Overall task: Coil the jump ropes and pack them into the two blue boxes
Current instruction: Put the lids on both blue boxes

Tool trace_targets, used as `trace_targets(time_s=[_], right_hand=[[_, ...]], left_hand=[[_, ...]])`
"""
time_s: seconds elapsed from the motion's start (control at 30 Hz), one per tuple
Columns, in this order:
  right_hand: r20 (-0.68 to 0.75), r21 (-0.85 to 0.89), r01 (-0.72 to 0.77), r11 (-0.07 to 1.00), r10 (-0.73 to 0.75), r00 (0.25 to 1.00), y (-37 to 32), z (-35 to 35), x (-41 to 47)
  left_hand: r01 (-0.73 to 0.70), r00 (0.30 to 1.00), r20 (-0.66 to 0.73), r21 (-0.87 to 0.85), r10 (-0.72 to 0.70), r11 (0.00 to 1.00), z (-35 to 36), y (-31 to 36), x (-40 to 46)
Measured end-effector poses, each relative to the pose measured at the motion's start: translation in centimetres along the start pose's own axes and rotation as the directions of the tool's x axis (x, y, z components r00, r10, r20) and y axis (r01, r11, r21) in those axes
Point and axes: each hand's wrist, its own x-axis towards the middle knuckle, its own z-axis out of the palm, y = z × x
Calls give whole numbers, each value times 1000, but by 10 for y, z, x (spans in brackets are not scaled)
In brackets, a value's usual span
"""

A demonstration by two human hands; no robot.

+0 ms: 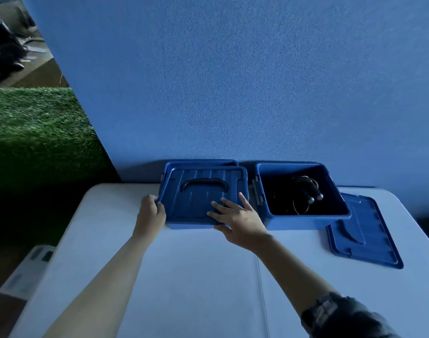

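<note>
Two blue boxes stand at the back of the white table (184,276). The left box (191,225) has a blue lid (201,191) with a black handle lying on top of it, slightly askew. My left hand (150,211) grips the lid's left front corner. My right hand (235,215) holds the lid's front right part, fingers spread flat on top and thumb under the edge. The right box (303,220) stands open; a coiled black jump rope (303,193) with silver-tipped handles lies inside. What the left box holds is hidden.
A second blue lid (364,230) lies flat on the table to the right of the open box. A blue wall (233,81) rises right behind the boxes. Green turf (38,123) and a white object (25,272) lie off the table's left side.
</note>
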Motion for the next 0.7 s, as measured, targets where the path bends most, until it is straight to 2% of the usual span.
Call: trace_targets(time_s=[0.1, 0.2, 0.47, 0.53, 0.7], right_hand=[[198, 91, -121, 988, 101, 975, 13, 0, 1], [271, 136, -165, 977, 124, 955, 22, 0, 5], [372, 230, -172, 958, 76, 925, 31, -3, 30], [408, 208, -144, 968, 48, 912, 25, -2, 35], [421, 264, -207, 942, 80, 903, 24, -4, 41]], left_hand=[[-43, 999, 8, 33, 42, 999, 4, 6, -6], [-66, 997, -24, 85, 68, 994, 10, 9, -8], [169, 985, 38, 36, -170, 985, 6, 24, 17], [230, 972, 50, 0, -230, 973, 5, 20, 24], [290, 952, 111, -21, -286, 957, 6, 15, 29]])
